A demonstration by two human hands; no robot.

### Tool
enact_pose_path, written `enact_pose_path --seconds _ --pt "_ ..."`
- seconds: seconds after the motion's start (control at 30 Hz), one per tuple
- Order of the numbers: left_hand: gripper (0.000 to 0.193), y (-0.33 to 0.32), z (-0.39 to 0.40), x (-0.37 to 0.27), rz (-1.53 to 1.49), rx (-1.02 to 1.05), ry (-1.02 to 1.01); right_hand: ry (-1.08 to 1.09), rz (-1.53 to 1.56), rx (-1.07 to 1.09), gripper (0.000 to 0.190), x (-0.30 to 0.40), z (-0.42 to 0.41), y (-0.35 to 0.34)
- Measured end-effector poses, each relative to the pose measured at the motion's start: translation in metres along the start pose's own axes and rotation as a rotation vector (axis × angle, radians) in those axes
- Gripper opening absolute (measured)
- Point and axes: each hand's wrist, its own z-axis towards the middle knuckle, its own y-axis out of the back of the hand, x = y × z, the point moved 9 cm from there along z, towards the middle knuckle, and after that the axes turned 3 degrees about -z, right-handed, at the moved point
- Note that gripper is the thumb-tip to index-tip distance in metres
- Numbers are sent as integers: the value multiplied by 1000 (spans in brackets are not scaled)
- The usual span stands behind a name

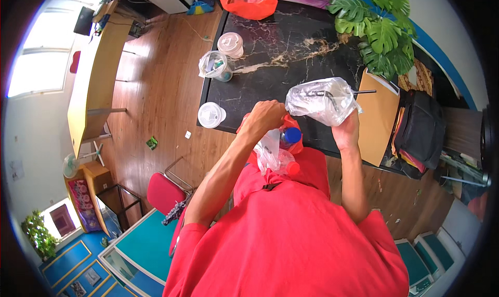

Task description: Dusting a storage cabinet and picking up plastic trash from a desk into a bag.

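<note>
My right hand (346,128) grips a plastic cup wrapped in a clear bag (321,101) from below. The cup lies tilted nearly sideways over the table, with a black straw (366,91) sticking out to the right. My left hand (269,113) is curled into a fist by the cup's left end, its fingers at the top of a red plastic bag (295,122); their tips are hidden. Below that hand, between me and the table edge, are a blue-capped bottle (291,135) and a clear plastic bottle with a red cap (292,168). Crumpled clear plastic (269,148) lies beside them.
On the black marble-patterned table (265,86) stand two lidded cups (230,45) (211,115) and an open-topped clear cup (215,65). An orange-red bag (249,2) sits at the far edge. To the right are a brown envelope (376,117), a black backpack (421,129) and a leafy plant (384,35).
</note>
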Motion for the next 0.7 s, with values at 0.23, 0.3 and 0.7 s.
enact_pose_path --seconds 0.23,0.3,0.7 --pt "19 20 6 15 -268 -173 -122 -118 -67 81 37 -11 -17 -22" --pt "20 21 4 20 -336 -196 -109 -113 -103 166 36 -10 -17 -31" --pt "26 14 -1 23 -197 18 -151 -224 -241 263 26 -29 -13 -23"
